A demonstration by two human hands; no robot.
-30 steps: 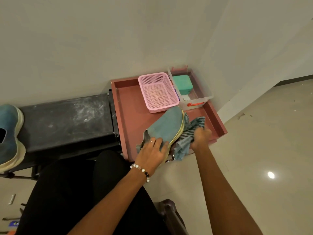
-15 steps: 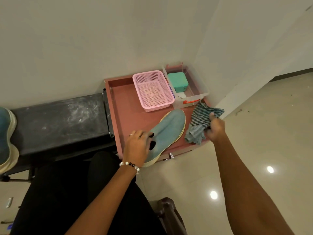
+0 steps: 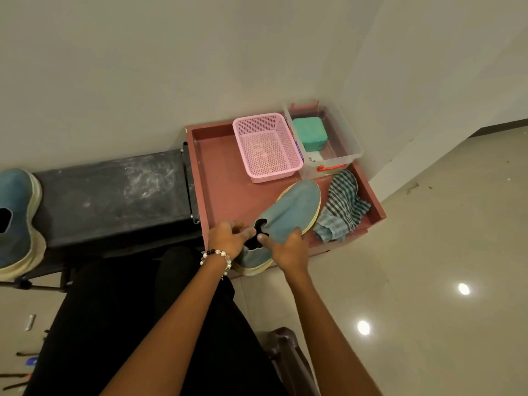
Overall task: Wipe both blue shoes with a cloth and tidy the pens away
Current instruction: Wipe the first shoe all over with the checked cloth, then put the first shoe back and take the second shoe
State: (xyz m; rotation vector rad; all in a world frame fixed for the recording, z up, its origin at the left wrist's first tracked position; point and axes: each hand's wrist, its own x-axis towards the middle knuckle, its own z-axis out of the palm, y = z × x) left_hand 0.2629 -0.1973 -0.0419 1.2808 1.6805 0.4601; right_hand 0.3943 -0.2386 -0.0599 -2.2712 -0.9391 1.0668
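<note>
Cloth (image 3: 341, 208) now dropped at tray (image 3: 217, 167) front-right corner, R hand (image 3: 288, 250) has moved to shoe (image 3: 288, 215) w/ L hand (image 3: 228, 238), both grips clamped on its heel at front edge: wipe prob done, 2nd shoe (image 3: 17, 221) on tabletop (image 3: 114, 192) next.

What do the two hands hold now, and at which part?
Both the left hand and the right hand hold the blue shoe at its heel opening.

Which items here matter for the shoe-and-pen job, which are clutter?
Job:
- blue shoe on the red tray, under both hands
- second blue shoe on the black bench
- checked cloth

Lying about:
- pink basket
- clear bin
- green box
</note>
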